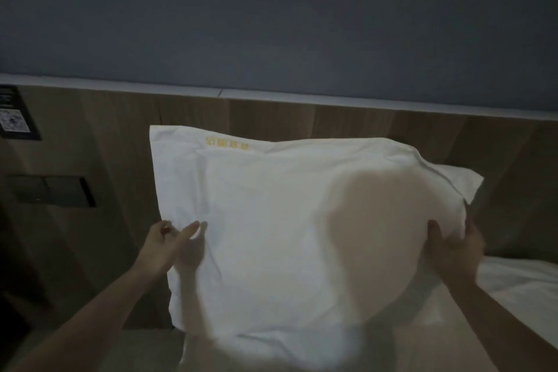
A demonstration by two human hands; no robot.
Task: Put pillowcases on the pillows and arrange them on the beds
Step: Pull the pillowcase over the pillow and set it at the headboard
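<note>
Left hand (169,240) out at the left edge of the white pillow (271,220), arm stretched up from the lower left, fingers straight and relaxed, fingertips just at the fabric without curling round it. Right hand (450,248) clamped on the right edge, thumb on the front face, fingers wrapped behind, forearm slanting in from the lower right. Pillow already in its pillowcase, upright and slightly tilted in front of the wooden headboard (302,118), lower edge down at the white bed (519,284); bare headboard to the left, dark switch panel (57,190) well apart.
</note>
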